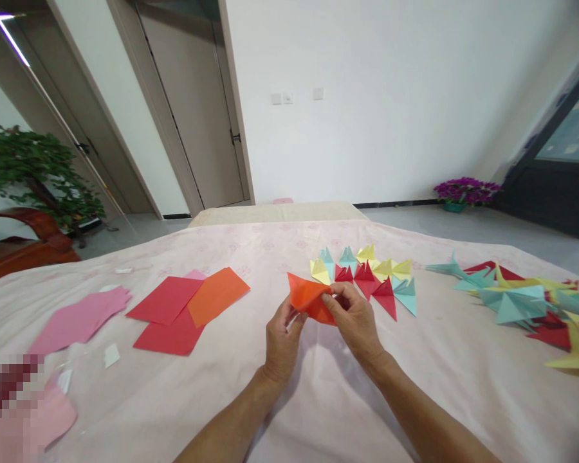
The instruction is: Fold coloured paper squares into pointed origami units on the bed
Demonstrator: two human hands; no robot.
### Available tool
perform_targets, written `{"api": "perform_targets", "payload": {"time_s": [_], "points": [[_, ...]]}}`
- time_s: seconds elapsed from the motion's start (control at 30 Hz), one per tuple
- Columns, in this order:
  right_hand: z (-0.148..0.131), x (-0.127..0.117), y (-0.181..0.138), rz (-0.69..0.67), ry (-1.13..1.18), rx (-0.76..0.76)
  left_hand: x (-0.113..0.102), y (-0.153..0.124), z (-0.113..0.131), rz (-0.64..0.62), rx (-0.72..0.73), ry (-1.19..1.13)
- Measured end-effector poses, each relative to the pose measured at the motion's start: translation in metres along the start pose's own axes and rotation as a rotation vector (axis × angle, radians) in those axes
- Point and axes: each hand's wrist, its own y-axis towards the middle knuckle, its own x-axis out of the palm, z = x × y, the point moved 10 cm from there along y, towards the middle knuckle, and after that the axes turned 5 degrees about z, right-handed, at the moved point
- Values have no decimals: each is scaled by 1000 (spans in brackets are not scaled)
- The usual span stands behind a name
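Between my two hands is a partly folded piece of orange origami paper [305, 292], raised a little above the cloth. My left hand [284, 337] pinches its lower left side between thumb and fingers. On the right edge, my right hand [354, 315] has thumb and fingertips closed on the paper. Just beyond my right hand stand several small folded paper pieces in red, yellow and light blue, such as a red one [385, 297] and a light blue one [405, 294].
A pink patterned cloth [251, 399] covers the table. Orange sheets [219, 296], red sheets [166, 301] and pink sheets [80, 318] lie at left. Folded paper cranes in several colours, including a light blue crane [514, 303], are heaped at right.
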Motion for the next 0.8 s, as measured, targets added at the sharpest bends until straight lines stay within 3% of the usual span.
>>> {"api": "perform_targets", "payload": {"time_s": [0.2,0.43,0.63,0.8], "points": [[6,4,-3,-16,23,55,-3,-3,0,41,3,95],[11,7,-3,-28,58,95,-10,0,-11,81,-17,14],[12,12,-4,-69,76,107,-7,-2,-30,100,-202,-65],[0,17,-1,-204,101,74,-10,-1,-41,158,-358,-260]]}}
